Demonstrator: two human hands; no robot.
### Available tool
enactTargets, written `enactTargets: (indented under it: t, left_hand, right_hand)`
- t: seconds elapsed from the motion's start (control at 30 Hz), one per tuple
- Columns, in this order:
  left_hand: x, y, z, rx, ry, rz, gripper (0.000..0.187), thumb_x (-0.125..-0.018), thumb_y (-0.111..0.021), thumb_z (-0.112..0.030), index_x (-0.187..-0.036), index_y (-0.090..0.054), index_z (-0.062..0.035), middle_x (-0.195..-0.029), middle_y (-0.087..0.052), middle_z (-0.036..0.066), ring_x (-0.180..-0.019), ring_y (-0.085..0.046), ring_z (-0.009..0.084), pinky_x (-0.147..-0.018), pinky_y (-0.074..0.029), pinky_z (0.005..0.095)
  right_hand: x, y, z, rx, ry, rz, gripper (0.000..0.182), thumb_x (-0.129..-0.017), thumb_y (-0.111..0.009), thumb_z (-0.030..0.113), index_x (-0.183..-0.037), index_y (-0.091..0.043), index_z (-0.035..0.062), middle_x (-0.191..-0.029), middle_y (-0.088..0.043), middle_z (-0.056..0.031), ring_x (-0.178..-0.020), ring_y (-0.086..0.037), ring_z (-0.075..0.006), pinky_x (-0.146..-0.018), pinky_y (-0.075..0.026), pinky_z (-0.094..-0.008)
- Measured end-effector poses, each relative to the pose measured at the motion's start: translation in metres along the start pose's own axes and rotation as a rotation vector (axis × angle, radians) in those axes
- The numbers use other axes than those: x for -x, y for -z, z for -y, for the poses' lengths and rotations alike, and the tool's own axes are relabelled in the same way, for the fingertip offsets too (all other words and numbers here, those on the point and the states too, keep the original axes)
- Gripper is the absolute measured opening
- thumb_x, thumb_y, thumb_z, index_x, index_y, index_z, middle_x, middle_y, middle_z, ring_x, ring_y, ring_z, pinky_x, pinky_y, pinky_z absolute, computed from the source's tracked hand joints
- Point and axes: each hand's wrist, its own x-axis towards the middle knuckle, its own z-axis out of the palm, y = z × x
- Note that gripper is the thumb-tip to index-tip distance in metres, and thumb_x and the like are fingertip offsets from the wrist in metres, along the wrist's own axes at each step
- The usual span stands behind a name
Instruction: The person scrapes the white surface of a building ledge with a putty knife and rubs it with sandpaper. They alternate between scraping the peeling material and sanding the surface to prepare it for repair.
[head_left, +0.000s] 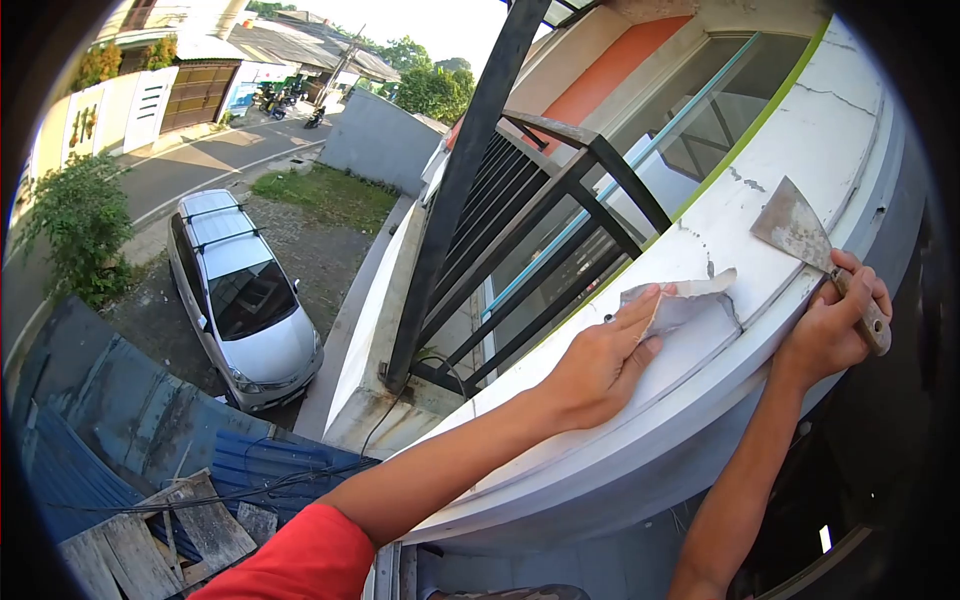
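My left hand (608,365) rests on the white ledge (560,425), its fingers on a loose, curled flap of peeling coating (690,308). Thumb and fingers lie at the flap's near side. In my right hand (835,325) is a scraper (795,225) with a wide, stained metal blade. Its blade points up and to the left over the ledge, and the handle end sticks out below my fingers. Cracks run through the white surface beyond the blade and beside the flap.
A black metal railing (520,240) and a slanted black post (455,200) stand left of the ledge. Far below are a silver car (250,300), a road and a wall. Blue roofing sheets (250,465), old boards (205,525) and cables lie at lower left.
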Motion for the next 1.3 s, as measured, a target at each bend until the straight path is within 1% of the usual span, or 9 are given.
enactTargets:
  t: [0.1,0.13,0.4,0.67,0.93,0.97,1.03,1.1,1.3]
  left_hand:
    - [-0.069,0.001,0.008,-0.025,0.099,-0.001,0.050,-0.104,-0.044,-0.020,-0.145,-0.044,0.0104,-0.147,-0.047,0.031,-0.137,-0.046,0.0438,-0.115,-0.039,0.0448]
    - [-0.099,-0.003,0.023,-0.060,0.057,-0.073,0.040,-0.105,-0.046,-0.022,-0.122,-0.055,0.0129,-0.089,-0.064,0.035,-0.087,-0.065,0.0495,-0.085,-0.050,0.0470]
    - [0.002,-0.001,0.017,0.045,-0.009,-0.131,0.036,-0.107,-0.046,-0.021,-0.127,-0.056,0.0066,-0.088,-0.064,0.028,-0.077,-0.063,0.0405,-0.079,-0.049,0.0432]
    - [-0.093,0.009,0.026,0.087,0.252,0.006,0.034,-0.107,-0.046,-0.023,-0.109,-0.058,0.0085,-0.079,-0.061,0.023,-0.069,-0.053,0.0325,-0.076,-0.048,0.0405]
    - [0.032,0.011,0.031,-0.019,0.141,-0.045,0.037,-0.106,-0.044,-0.015,-0.136,-0.056,0.0033,-0.134,-0.060,0.025,-0.118,-0.062,0.0421,-0.100,-0.046,0.0368]
    - [0.003,0.011,0.041,-0.054,0.198,0.073,0.052,-0.106,-0.043,-0.017,-0.153,-0.035,0.0040,-0.160,-0.035,0.024,-0.136,-0.047,0.0454,-0.118,-0.035,0.0421]
    - [-0.074,0.020,0.016,0.043,0.369,0.142,0.050,-0.107,-0.041,-0.026,-0.140,-0.047,0.0108,-0.134,-0.058,0.033,-0.121,-0.059,0.0447,-0.103,-0.046,0.0470]
    - [-0.137,0.001,0.043,0.055,0.346,0.064,0.051,-0.109,-0.040,-0.037,-0.110,-0.058,0.0110,-0.087,-0.065,0.018,-0.081,-0.063,0.0250,-0.082,-0.049,0.0405]
    - [-0.057,0.026,0.053,-0.061,0.574,0.066,0.055,-0.107,-0.044,-0.042,-0.095,-0.063,0.0080,-0.081,-0.061,0.012,-0.077,-0.057,0.0191,-0.078,-0.045,0.0373]
  right_hand:
    - [0.001,-0.002,-0.002,-0.009,0.021,-0.028,0.021,-0.104,-0.059,0.024,-0.104,-0.049,0.0052,-0.094,-0.073,-0.0133,-0.067,-0.055,-0.0054,-0.054,-0.037,-0.0158]
    - [0.002,-0.002,0.000,-0.007,0.015,-0.018,0.021,-0.104,-0.058,0.024,-0.104,-0.049,0.0052,-0.094,-0.073,-0.0135,-0.069,-0.057,-0.0060,-0.055,-0.038,-0.0159]
    - [0.000,0.002,0.001,-0.028,-0.035,-0.010,0.021,-0.103,-0.058,0.024,-0.105,-0.049,0.0053,-0.092,-0.073,-0.0141,-0.073,-0.060,-0.0072,-0.056,-0.039,-0.0155]
    - [0.002,-0.002,0.004,-0.035,-0.035,-0.027,0.020,-0.103,-0.058,0.024,-0.104,-0.049,0.0057,-0.093,-0.073,-0.0140,-0.065,-0.053,-0.0046,-0.051,-0.033,-0.0154]
    - [0.001,0.001,0.000,-0.047,-0.015,-0.020,0.021,-0.103,-0.059,0.024,-0.103,-0.049,0.0057,-0.093,-0.074,-0.0138,-0.066,-0.056,-0.0049,-0.053,-0.036,-0.0141]
    - [0.002,0.000,0.002,-0.044,-0.018,-0.025,0.021,-0.103,-0.059,0.024,-0.103,-0.049,0.0056,-0.093,-0.074,-0.0138,-0.066,-0.056,-0.0051,-0.053,-0.037,-0.0142]
    - [0.003,-0.003,0.004,-0.036,-0.013,-0.029,0.021,-0.103,-0.059,0.024,-0.103,-0.049,0.0055,-0.093,-0.074,-0.0140,-0.067,-0.057,-0.0053,-0.053,-0.038,-0.0145]
    - [0.002,-0.003,0.004,-0.020,0.002,-0.025,0.020,-0.103,-0.059,0.023,-0.103,-0.050,0.0053,-0.093,-0.074,-0.0143,-0.068,-0.058,-0.0055,-0.053,-0.038,-0.0150]
    - [0.004,-0.002,-0.003,-0.008,0.057,-0.048,0.020,-0.102,-0.057,0.020,-0.103,-0.050,0.0015,-0.094,-0.074,-0.0172,-0.078,-0.067,-0.0131,-0.062,-0.049,-0.0167]
